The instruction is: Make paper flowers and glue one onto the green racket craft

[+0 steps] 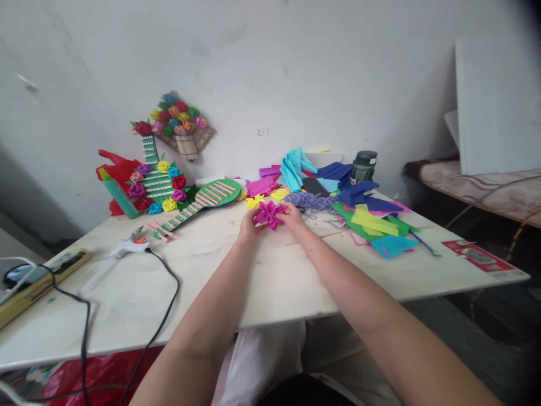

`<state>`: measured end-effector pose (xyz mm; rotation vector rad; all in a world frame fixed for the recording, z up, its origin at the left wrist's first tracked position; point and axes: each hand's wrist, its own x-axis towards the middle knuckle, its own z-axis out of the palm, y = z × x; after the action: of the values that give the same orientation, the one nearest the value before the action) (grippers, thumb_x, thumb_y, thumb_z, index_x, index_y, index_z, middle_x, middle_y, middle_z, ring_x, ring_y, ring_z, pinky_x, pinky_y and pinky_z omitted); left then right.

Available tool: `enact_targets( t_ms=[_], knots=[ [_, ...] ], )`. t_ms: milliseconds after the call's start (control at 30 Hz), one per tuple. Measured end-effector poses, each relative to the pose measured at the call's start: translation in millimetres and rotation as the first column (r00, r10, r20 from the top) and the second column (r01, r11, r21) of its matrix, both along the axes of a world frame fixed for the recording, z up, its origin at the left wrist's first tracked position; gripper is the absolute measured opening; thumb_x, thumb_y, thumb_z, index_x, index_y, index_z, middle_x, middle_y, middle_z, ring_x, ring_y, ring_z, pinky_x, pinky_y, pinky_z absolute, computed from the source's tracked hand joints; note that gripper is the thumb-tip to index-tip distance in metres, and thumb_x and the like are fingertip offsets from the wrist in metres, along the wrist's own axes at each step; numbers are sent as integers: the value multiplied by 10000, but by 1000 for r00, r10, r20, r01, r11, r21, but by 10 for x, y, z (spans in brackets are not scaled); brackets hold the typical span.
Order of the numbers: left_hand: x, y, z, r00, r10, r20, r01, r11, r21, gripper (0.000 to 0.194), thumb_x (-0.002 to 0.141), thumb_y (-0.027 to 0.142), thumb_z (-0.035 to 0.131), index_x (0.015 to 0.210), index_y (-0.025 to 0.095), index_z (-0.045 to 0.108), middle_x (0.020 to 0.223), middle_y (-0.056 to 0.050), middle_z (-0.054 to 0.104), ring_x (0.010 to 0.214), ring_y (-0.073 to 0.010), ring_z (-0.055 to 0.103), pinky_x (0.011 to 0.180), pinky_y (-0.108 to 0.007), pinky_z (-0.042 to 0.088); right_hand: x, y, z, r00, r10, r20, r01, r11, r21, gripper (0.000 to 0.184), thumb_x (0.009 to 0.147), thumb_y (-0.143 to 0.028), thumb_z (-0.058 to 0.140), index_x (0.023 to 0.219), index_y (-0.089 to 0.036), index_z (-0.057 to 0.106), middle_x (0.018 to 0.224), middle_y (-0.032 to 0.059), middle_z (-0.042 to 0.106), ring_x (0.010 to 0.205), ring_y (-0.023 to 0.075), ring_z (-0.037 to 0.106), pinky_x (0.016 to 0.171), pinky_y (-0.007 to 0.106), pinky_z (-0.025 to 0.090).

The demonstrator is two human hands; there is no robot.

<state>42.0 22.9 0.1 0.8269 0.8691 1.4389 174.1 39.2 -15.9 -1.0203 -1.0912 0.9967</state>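
A magenta paper flower [269, 215] with pointed petals is held between my two hands over the middle of the table. My left hand [249, 225] has its fingers closed on the flower's left side, partly behind the petals. From the right, my right hand [292, 216] pinches the petals' edge. Just behind the flower sits a yellow paper flower [254, 201]. To the left lies a green guitar-shaped board [220, 193] with pale pink strips across it. A heap of purple yarn [310, 201] rests behind my right hand.
At left are a glue gun [129, 247] with a black cord, a power strip [80, 259] and a standing flower-trimmed guitar shape [158, 183]. Coloured paper pieces [372, 223] and a dark green flask [363, 167] are at right. The table's near edge [287, 322] crosses below my forearms.
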Motion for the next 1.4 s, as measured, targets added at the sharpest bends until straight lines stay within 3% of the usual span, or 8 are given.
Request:
enact_targets(
  t_ms=[267, 400, 600, 933, 1200, 1400],
  knots=[
    [-76, -1, 28, 979, -164, 121, 171, 984, -55, 228, 612, 208, 506, 795, 124, 611, 748, -90, 652, 720, -212, 628, 694, -394, 541, 15, -40, 43, 996, 41, -85, -52, 989, -137, 367, 598, -104, 608, 958, -171, 577, 687, -9, 638, 504, 125, 569, 453, 253, 479],
    [-110, 13, 21, 982, -167, 93, 173, 983, -64, 211, 600, 166, 508, 771, 113, 618, 712, -102, 664, 721, -214, 641, 744, -399, 538, 54, -41, 61, 987, 70, -148, -92, 984, -151, 310, 625, -109, 590, 930, -164, 593, 620, -19, 626, 464, 106, 549, 384, 205, 434],
    [-107, 3, 12, 985, -170, 14, 170, 985, -2, 179, 634, 156, 565, 776, 108, 664, 762, -89, 692, 727, -178, 645, 754, -322, 542, 61, -10, 43, 979, 113, -171, -136, 982, -128, 340, 628, -111, 598, 962, -168, 609, 639, -19, 634, 489, 100, 565, 388, 193, 437],
    [-157, 29, -58, 971, -240, -20, 241, 967, 83, 222, 551, 112, 629, 769, 103, 669, 777, -76, 691, 739, -181, 649, 765, -334, 535, 56, -26, 49, 984, 109, -144, -127, 984, -123, 308, 631, -110, 600, 932, -165, 638, 627, -21, 636, 485, 101, 558, 401, 203, 438],
    [-179, 60, -134, 959, -190, -208, 219, 968, 125, 433, 432, 180, 798, 836, 121, 652, 674, -49, 680, 635, -174, 639, 724, -358, 521, 11, 7, 1, 997, 75, -11, -75, 995, -59, 283, 591, -49, 583, 841, -154, 665, 710, -2, 669, 581, 104, 597, 550, 223, 494],
    [-177, 94, -184, 955, -98, -278, 145, 978, 152, 475, 455, 200, 769, 904, 127, 629, 645, -23, 672, 600, -172, 632, 681, -349, 516, 2, -10, 43, 983, 181, 6, -180, 979, -92, 396, 603, -52, 520, 965, -146, 648, 665, -2, 652, 469, 111, 560, 440, 235, 475]
  ],
)
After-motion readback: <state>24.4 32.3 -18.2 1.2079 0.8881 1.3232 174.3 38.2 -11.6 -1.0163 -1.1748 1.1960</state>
